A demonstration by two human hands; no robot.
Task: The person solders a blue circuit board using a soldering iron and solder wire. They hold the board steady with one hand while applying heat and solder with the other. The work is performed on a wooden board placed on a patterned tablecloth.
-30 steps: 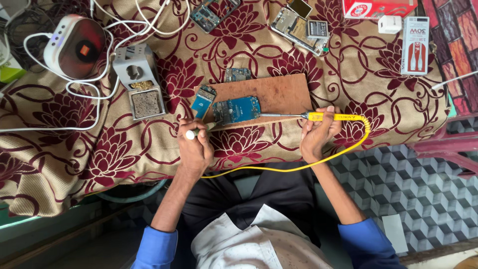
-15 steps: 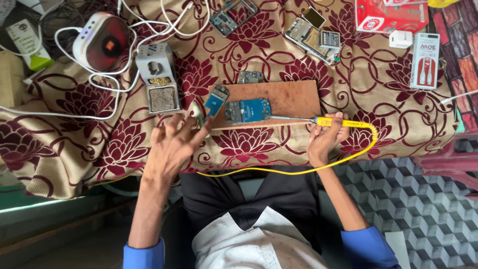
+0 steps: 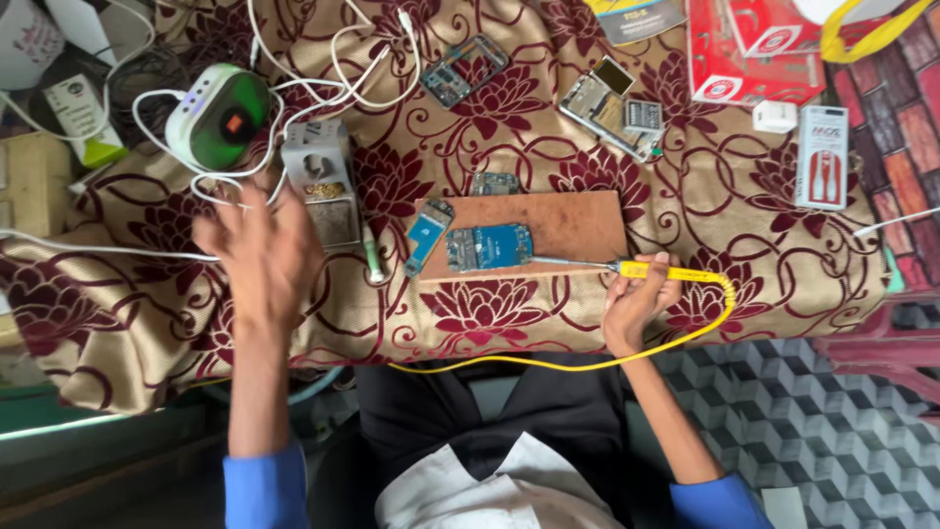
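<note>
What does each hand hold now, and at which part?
The right hand holds the soldering iron by its yellow handle. The left hand is open and holds nothing.

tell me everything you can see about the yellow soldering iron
The soldering iron has a bright yellow, plastic-looking handle and a thin, dull metal shaft. It lies nearly level, tip pointing left, reaching the right edge of the blue circuit board on the brown wooden board; whether the tip touches it is too fine to tell. The right hand grips the handle from below. A yellow cord leaves the handle's right end, loops down over the table's edge and runs left across the person's lap.
</note>
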